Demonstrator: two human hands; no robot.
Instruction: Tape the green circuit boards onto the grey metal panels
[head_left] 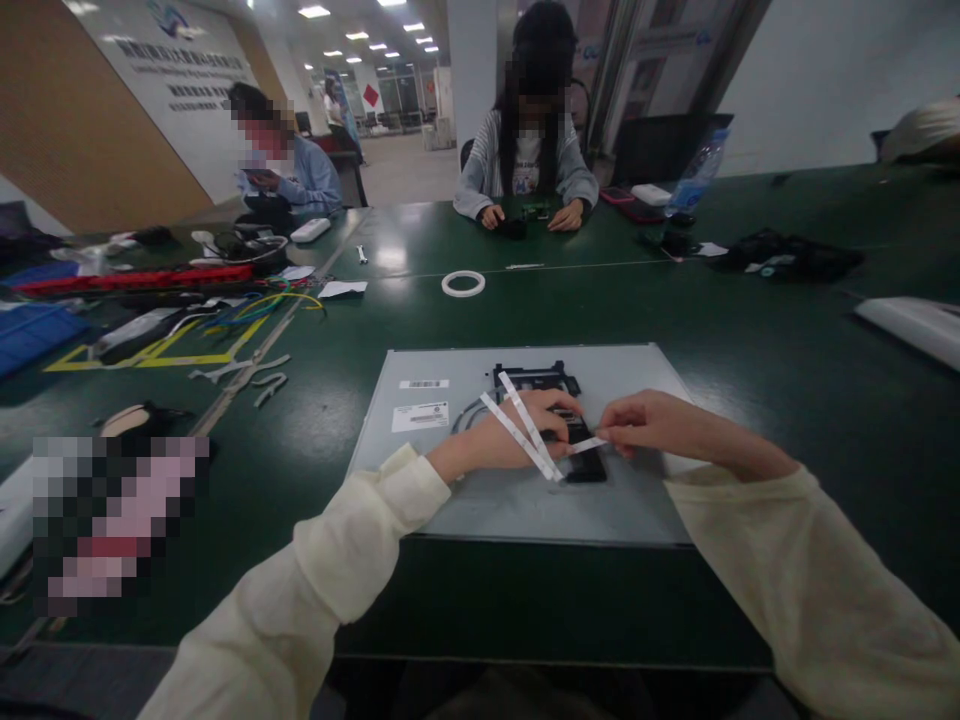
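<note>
A grey flat panel (465,510) with printed labels lies on the green table, and on it sits a black frame-like electronic part (589,465) with grey cables. My left hand (517,430) is over this part, its curled fingers gripping it near the middle and hiding much of it. Two long white tape strips (517,410) lie across the back of that hand in a V. My right hand (652,425) pinches one end of a short white tape strip (589,445), which stretches over the black part toward my left fingertips.
Beyond the panel lies a white tape roll (463,284), with a small wrench (362,255) further back. Cables, a red strip (142,280) and a blue bin (34,335) crowd the left. Across the table, a person (525,150) handles a small circuit board. A bottle (697,175) stands back right.
</note>
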